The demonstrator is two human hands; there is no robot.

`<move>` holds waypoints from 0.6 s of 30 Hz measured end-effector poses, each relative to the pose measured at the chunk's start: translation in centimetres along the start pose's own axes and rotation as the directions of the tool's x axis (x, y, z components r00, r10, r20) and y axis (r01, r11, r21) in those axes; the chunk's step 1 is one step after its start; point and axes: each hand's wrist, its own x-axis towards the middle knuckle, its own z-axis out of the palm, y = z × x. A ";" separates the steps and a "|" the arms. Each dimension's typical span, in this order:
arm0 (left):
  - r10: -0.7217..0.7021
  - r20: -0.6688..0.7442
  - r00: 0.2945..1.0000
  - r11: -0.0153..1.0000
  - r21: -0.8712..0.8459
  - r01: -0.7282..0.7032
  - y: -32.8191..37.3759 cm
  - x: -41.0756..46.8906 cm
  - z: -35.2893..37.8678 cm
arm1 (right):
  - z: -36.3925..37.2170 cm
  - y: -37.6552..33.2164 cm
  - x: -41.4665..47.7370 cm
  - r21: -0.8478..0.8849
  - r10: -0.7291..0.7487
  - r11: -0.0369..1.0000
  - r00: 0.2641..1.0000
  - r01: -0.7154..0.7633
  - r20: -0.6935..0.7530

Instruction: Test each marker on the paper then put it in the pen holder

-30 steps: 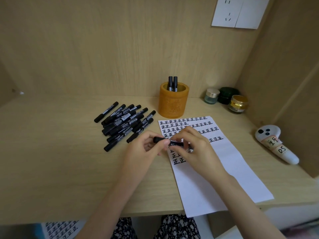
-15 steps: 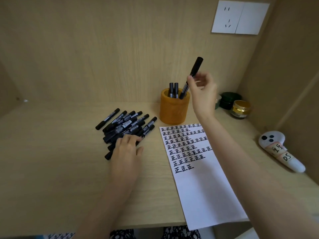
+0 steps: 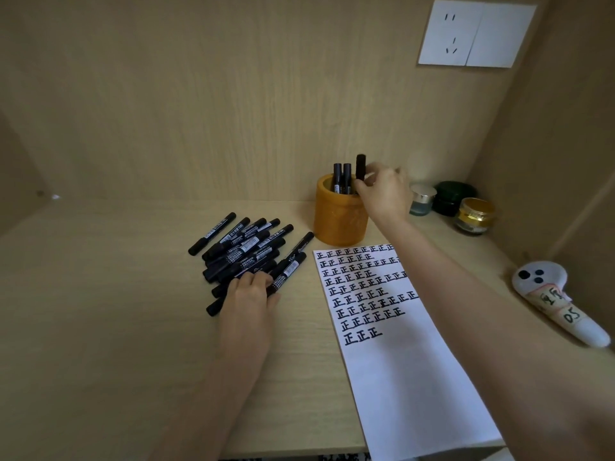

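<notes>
Table edge runs across the bottom of the view, and the paper, a long white sheet, overhangs it at the near right. A broad stretch of pale wood-grain top lies left of the sheet, closed in by matching panels at the back and both sides.

Rows of black written characters fill the far half of the paper. Just left of it the left hand rests on the near end of the pile of markers, fingers bent over the closest ones; whether it grips one I cannot tell. The markers are slim black sticks with white labels, lying slantwise across each other.

Beyond the sheet's far edge stands the pen holder, a round ochre cup with two markers upright inside. The right hand pinches a third marker in its fingertips, upright, its lower end inside the cup.

Three small jars sit in the far right corner, a white soft toy lies along the right wall, and a white wall socket is high on the back panel.
</notes>
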 end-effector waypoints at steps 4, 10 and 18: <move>0.001 -0.015 1.000 0.999 -0.034 -0.001 -0.2 -0.3 0.2 | 0.3 0.4 -0.5 0.003 0.112 0.994 0.991 -0.113 0.077; 0.042 -0.060 0.997 0.988 -0.147 -0.051 0.4 -1.1 -0.2 | 0.0 0.8 0.3 0.202 0.195 0.960 0.981 -0.194 0.013; -0.026 0.035 0.999 0.857 -0.514 0.040 1.9 -2.2 -0.8 | -1.8 -0.3 -3.8 0.447 0.160 0.880 0.986 -0.162 0.042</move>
